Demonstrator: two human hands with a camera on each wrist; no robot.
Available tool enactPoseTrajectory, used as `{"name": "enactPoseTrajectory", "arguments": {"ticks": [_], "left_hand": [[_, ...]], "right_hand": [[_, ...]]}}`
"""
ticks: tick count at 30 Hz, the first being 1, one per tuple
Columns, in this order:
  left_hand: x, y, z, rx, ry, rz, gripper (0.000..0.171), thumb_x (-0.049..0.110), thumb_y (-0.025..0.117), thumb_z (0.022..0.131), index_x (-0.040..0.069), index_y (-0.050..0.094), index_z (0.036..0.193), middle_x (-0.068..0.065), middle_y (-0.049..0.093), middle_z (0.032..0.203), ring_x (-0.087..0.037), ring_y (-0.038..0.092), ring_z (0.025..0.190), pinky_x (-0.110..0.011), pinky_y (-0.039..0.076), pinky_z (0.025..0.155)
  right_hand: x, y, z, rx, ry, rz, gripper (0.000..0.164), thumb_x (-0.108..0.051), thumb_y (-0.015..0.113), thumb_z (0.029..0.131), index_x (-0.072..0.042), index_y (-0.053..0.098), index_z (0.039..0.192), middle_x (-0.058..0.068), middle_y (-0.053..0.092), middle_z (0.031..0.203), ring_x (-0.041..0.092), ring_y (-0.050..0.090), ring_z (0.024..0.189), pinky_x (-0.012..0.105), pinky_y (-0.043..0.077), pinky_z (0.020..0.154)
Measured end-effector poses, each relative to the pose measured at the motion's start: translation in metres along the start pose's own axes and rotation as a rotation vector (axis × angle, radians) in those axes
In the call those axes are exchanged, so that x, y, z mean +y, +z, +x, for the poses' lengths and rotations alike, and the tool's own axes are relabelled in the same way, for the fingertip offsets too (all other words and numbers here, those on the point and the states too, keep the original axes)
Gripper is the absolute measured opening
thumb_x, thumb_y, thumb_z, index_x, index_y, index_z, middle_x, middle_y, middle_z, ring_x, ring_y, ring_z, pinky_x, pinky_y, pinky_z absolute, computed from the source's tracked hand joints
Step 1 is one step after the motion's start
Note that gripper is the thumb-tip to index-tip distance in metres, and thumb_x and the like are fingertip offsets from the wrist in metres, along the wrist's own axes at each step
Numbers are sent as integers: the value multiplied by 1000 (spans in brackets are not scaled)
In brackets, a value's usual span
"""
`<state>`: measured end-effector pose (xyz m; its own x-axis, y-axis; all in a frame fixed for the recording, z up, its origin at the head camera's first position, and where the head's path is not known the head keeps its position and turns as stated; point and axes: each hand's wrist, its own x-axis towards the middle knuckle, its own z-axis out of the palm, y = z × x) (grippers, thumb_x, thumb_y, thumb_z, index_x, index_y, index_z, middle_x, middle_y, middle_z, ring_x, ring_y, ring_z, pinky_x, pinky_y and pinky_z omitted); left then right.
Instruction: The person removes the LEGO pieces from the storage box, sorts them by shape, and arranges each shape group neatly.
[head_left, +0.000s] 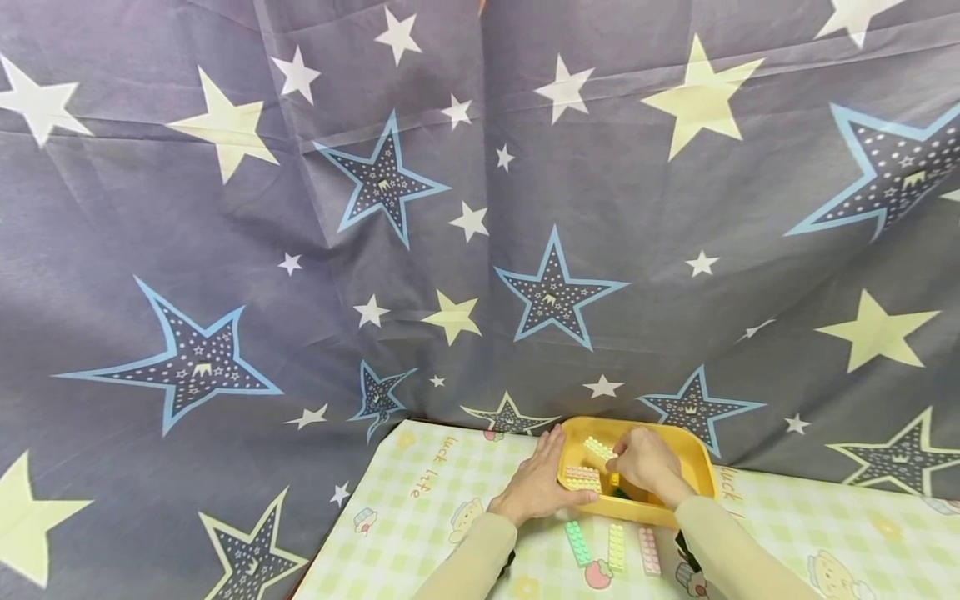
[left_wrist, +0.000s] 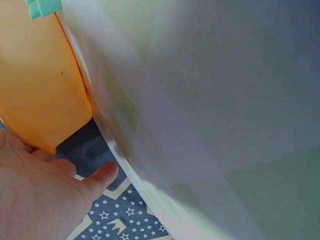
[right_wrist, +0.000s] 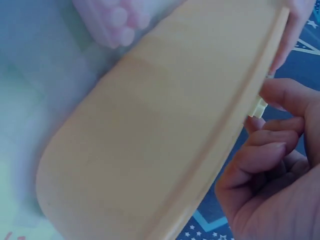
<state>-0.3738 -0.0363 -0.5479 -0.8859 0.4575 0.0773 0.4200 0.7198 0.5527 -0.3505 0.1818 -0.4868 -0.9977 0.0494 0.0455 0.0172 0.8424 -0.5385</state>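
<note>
A yellow-orange plastic tray (head_left: 701,467) stands near the table's back edge with toy building bricks inside. My left hand (head_left: 531,483) rests against its left end, fingers along the left rim and thumb at the front rim. Over the tray, my right hand (head_left: 647,458) pinches one end of a long pale yellow building brick (head_left: 600,448). The right wrist view shows part of that brick (right_wrist: 258,107) between thumb and fingers, just past the tray's rim. Pink and pale yellow bricks (head_left: 582,478) lie at the tray's left; a small yellow piece (head_left: 614,480) is beside them.
In front of the tray, a green brick (head_left: 577,543), a yellow brick (head_left: 617,547) and a pink brick (head_left: 649,551) lie in a row on the checked tablecloth (head_left: 405,517). A grey star-patterned curtain (head_left: 420,275) hangs behind the table.
</note>
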Motion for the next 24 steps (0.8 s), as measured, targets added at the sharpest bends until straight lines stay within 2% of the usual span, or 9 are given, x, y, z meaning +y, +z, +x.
{"name": "enactPoseTrajectory", "arguments": {"ticks": [7, 14, 19, 24], "left_hand": [[0, 0, 0, -3, -3, 0, 125, 70, 80, 88, 10, 16, 176, -4, 13, 187, -31, 16, 174, -67, 32, 133], [1, 0, -1, -4, 2, -11, 125, 70, 80, 88, 11, 14, 177, -5, 13, 187, -32, 15, 174, -68, 32, 133], [1, -1, -2, -8, 1, -24, 125, 69, 80, 88, 9, 15, 176, -6, 13, 187, -32, 15, 174, -69, 30, 133], [2, -4, -2, -1, 22, -28, 124, 66, 82, 89, 6, 16, 176, -9, 14, 186, -35, 15, 173, -69, 31, 133]], "right_hand": [[-3, -7, -15, 19, 11, 24, 13, -20, 89, 83, -10, 83, 89, 4, 80, 93, 18, 62, 75, 32, 50, 62], [-9, -19, -38, 44, -12, 34, 19, -23, 92, 82, -10, 85, 94, 8, 84, 103, 16, 65, 78, 34, 54, 67], [-5, -24, -58, 48, -19, 60, 21, -24, 94, 80, -9, 86, 93, 9, 85, 103, 15, 66, 76, 34, 56, 70], [6, -25, -78, 40, 10, 83, 23, -24, 93, 80, -8, 86, 95, 10, 83, 104, 17, 67, 84, 35, 55, 69]]}}
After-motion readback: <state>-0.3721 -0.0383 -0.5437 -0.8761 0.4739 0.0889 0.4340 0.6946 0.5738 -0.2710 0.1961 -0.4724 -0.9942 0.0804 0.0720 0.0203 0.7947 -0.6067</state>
